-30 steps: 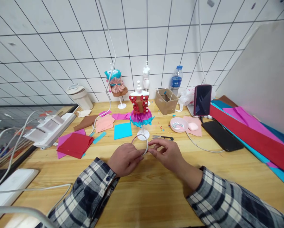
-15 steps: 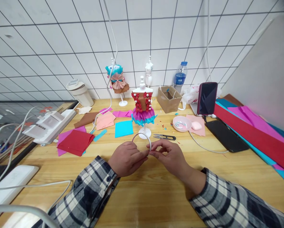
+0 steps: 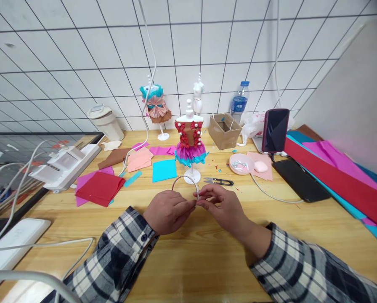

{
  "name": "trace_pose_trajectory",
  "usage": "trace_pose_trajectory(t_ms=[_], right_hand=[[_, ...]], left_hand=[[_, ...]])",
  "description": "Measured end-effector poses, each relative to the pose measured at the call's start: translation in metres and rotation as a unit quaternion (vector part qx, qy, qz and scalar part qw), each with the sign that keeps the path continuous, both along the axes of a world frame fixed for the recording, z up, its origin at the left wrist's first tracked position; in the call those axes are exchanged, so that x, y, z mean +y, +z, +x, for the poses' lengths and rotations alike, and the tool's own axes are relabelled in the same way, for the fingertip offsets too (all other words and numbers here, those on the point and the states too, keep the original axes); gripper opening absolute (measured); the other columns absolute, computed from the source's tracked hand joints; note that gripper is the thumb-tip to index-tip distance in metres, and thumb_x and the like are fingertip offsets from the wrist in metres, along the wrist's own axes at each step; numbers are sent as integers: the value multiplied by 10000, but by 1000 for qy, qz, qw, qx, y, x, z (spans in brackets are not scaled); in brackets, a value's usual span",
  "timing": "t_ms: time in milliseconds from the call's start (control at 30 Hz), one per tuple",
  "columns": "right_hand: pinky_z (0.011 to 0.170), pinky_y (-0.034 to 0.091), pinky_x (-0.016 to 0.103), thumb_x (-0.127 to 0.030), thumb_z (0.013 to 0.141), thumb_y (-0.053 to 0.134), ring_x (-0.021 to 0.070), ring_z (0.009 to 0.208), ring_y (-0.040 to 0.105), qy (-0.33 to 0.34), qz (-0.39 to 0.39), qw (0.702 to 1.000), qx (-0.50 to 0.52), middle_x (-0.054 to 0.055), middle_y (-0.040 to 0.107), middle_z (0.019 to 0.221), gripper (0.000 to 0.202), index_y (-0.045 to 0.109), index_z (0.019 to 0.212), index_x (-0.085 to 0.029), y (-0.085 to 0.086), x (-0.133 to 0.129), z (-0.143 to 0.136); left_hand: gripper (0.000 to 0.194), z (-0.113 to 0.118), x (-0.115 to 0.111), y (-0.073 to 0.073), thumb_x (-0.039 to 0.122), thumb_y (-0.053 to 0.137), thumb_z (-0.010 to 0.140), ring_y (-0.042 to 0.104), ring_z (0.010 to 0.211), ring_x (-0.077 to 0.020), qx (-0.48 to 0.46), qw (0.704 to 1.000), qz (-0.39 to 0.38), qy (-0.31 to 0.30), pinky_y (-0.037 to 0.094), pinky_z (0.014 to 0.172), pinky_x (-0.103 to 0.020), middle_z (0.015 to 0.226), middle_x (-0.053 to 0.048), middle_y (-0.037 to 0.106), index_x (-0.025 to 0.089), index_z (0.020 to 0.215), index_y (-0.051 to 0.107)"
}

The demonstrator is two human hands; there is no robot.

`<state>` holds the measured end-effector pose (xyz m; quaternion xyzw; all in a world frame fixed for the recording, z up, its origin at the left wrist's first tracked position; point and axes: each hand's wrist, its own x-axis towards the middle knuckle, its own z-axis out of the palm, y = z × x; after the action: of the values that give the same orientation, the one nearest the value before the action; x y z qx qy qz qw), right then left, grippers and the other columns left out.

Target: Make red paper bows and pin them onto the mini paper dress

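White loop (image 3: 186, 176), head view: over bench (image 3: 201, 261), before dressed mannequin (image 3: 190, 136). Right hand (image 3: 218, 204) grip pinches its side; left hand (image 3: 168, 212) grip closed at its lower part, contact partly hidden. Looks like two-handed adjusting; next calls for fine fingertip control.

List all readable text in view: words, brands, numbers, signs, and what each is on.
"冰露" (probable reading, small): blue label on the water bottle.
Finer print on that label: too small to read.
Reddish print on the white plastic bag: crumpled, unreadable.
No other text legible.
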<state>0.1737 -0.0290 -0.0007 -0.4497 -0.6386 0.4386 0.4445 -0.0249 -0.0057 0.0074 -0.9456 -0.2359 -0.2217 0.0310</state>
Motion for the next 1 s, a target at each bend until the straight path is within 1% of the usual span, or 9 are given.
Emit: trace_pose_trajectory(t_ms=[133,233,300,400,433,567,700,867,1000], right_hand=[[621,526,251,-283,778,636,161,810,676,37,-37,999,7,20,708,872,127,531,764,-213,-4,3,0],[604,514,247,-317,791,620,156,769,675,28,-32,999,-9,17,703,832,177,494,725,-213,-7,5,2],[573,501,241,-337,778,639,141,680,666,-5,-27,999,-25,2,696,804,186,497,804,-220,-8,6,2],[557,491,239,-332,765,661,120,588,634,-45,-9,998,-51,-13,682,799,320,519,1035,-237,-8,7,2],[557,488,238,-326,768,656,118,583,625,-52,4,997,-63,-11,677,795,316,543,1050,-238,-8,7,1],[551,463,228,-294,786,629,119,594,585,-72,52,991,-105,4,652,729,85,644,786,-210,-7,9,-2],[552,425,227,-238,809,589,110,572,527,-58,69,985,-146,-11,608,691,61,597,760,-201,-7,9,-1],[621,390,255,-213,892,449,147,712,526,-5,167,954,-250,18,583,792,91,514,829,-197,-5,4,-1],[585,349,257,-232,936,368,152,708,520,-21,222,922,-315,33,572,809,156,487,844,-194,-3,-2,-4]], left_hand=[[157,1,0,0,203,457,876,557,566,-133,27,999,-19,8,357,546,-269,602,-5,613,188,889,613],[193,1,-1,-2,228,434,887,551,566,-136,30,998,-39,35,355,553,-268,593,-11,599,189,891,623],[213,1,-1,-4,247,425,895,565,592,-142,23,996,-64,59,371,575,-268,619,-18,612,195,928,628],[241,1,0,-6,265,417,903,582,627,-149,5,991,-102,90,390,599,-263,661,-27,638,200,990,632],[248,2,0,-6,269,417,904,584,628,-149,-3,989,-112,96,392,599,-260,670,-28,646,201,1001,635],[264,5,-3,-5,284,423,898,577,598,-141,-32,983,-138,118,388,587,-247,639,-17,649,212,984,662],[259,8,-5,-4,303,445,881,547,542,-125,-43,972,-164,165,363,555,-230,555,6,598,228,940,686],[245,11,-3,-2,262,481,829,552,559,-122,-79,960,-180,200,372,561,-223,556,-6,602,191,726,692],[247,17,-8,2,255,483,805,552,561,-125,-140,946,-205,210,385,546,-218,569,-17,615,184,713,701]])
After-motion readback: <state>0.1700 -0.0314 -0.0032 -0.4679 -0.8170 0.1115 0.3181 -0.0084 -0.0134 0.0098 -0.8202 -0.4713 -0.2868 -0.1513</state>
